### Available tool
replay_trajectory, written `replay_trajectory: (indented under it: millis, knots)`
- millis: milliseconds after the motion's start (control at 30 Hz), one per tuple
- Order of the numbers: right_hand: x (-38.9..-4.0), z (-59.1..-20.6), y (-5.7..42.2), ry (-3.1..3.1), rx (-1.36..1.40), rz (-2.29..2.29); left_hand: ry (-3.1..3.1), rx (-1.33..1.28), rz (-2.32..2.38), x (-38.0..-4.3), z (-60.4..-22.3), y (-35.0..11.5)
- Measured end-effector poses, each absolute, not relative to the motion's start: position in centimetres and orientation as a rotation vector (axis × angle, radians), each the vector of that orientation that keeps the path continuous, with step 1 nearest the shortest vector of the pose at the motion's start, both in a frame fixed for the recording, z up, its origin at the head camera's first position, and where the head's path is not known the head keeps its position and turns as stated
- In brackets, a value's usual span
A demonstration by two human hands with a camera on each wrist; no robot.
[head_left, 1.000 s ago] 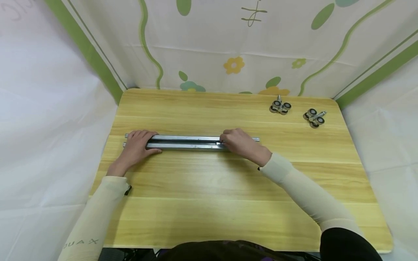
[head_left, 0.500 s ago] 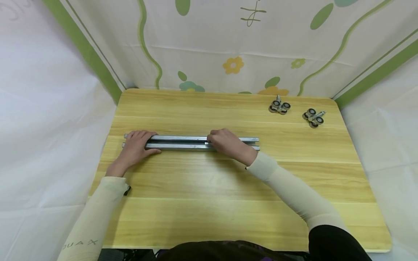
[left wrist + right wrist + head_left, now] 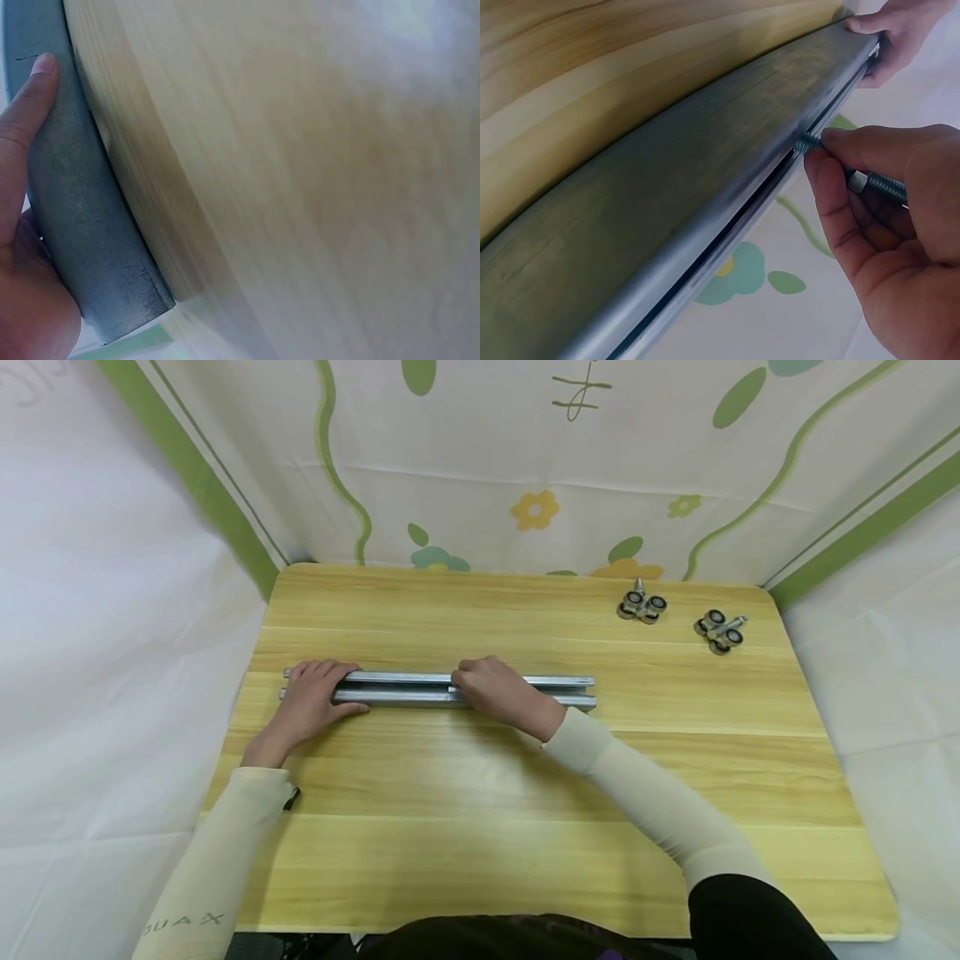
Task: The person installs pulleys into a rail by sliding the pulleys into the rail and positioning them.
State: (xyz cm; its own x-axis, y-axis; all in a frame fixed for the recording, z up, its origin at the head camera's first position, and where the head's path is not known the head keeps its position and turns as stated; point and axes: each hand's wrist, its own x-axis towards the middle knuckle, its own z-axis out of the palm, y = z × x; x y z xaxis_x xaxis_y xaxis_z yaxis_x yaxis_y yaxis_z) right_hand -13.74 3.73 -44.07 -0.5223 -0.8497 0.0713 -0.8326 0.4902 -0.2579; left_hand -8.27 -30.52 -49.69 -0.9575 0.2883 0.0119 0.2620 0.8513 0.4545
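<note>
A long grey metal channel rail (image 3: 397,697) with a slot along its top lies across the table. My left hand (image 3: 311,697) grips its left end, thumb along the near side and fingers over the far side; in the left wrist view the thumb presses the rail's side wall (image 3: 97,210). My right hand (image 3: 495,689) is at the slot, right of the rail's middle. In the right wrist view its thumb and fingers pinch a threaded bolt (image 3: 808,143), whose one end meets the slot. A nut (image 3: 857,181) sits on the bolt. Whatever is inside the slot is hidden.
Two metal roller trolleys with small wheels and threaded bolts, one (image 3: 642,603) near the back edge and another (image 3: 721,632) farther right, lie on the wooden table (image 3: 480,827). A printed cloth (image 3: 465,468) hangs behind the table.
My right hand has slid left along the slot with the bolt, uncovering the right end of the rail. My left hand and the rail have stayed in place.
</note>
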Motion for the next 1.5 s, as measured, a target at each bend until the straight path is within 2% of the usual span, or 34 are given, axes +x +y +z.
replay_trajectory:
  millis: [867,1100,1500]
  knots:
    - [-13.8,-45.1,2.1,2.66,-1.501,-0.486,2.994,0.461,0.714,-8.4,-49.8,-30.5]
    - [-13.3,-45.8,4.8,2.705,-1.402,-0.578,2.99,0.47,0.705,-8.6,-49.9,-30.4]
    - [-13.7,-46.3,10.9,2.84,-1.255,-0.479,2.947,0.456,0.669,-8.6,-49.5,-30.5]
